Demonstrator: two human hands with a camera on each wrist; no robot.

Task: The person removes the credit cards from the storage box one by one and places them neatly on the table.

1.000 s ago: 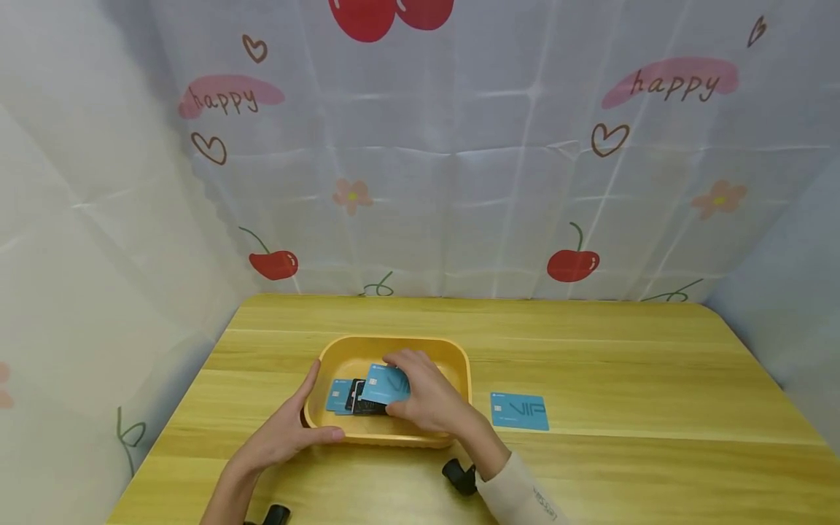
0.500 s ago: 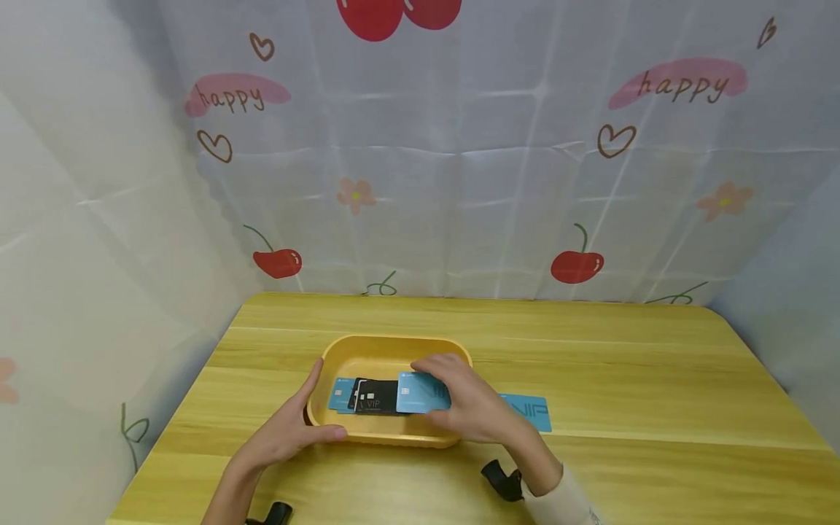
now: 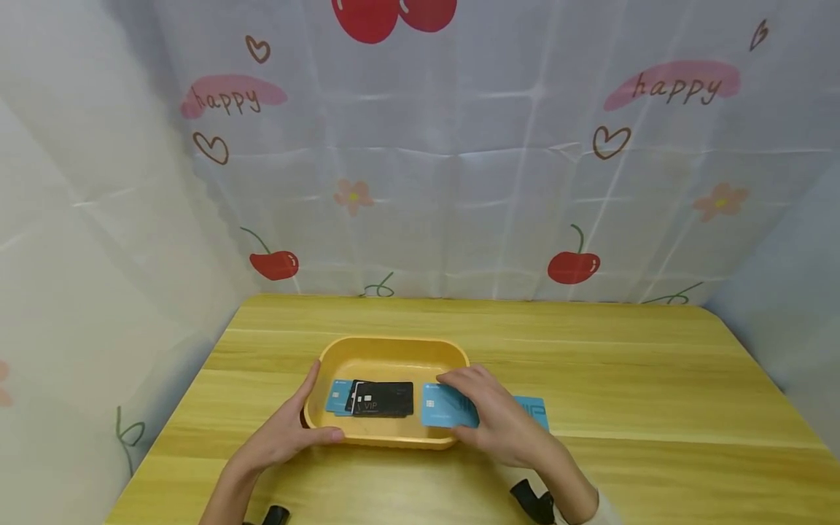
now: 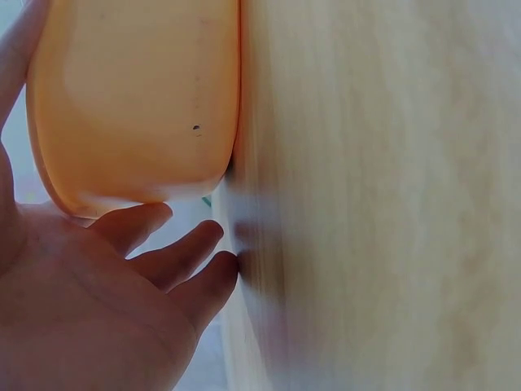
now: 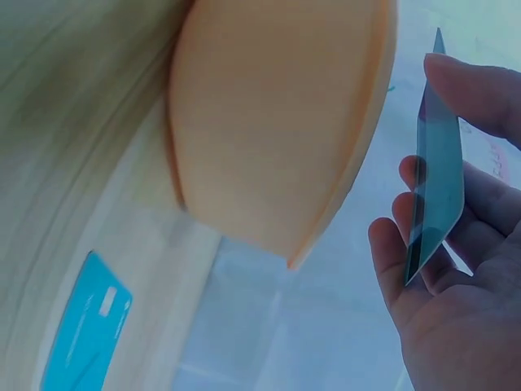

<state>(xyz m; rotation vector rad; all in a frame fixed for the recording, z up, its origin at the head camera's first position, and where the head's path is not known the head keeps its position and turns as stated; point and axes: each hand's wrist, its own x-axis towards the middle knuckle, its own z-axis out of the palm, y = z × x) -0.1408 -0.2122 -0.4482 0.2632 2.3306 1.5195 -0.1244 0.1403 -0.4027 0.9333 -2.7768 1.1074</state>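
Observation:
A yellow tray (image 3: 394,348) sits on the wooden table (image 3: 643,379) and holds a black VIP card (image 3: 383,399) lying over a blue card (image 3: 336,396). My right hand (image 3: 502,423) pinches another blue card (image 3: 446,406) between thumb and fingers, held above the tray's right rim; the right wrist view shows this card (image 5: 435,195) edge-on beside the tray (image 5: 277,122). My left hand (image 3: 289,430) rests against the tray's left front corner with its fingers straight, as in the left wrist view (image 4: 122,285). A second blue VIP card (image 3: 537,410) lies flat on the table right of the tray, partly hidden by my right hand.
A printed cloth backdrop (image 3: 459,160) with cherries and hearts closes off the back and sides of the table. Black wrist-camera mounts (image 3: 534,503) show at the bottom edge.
My right hand has carried the blue card rightward out of the tray's middle to its right rim, uncovering the black card. The left hand has stayed on the tray.

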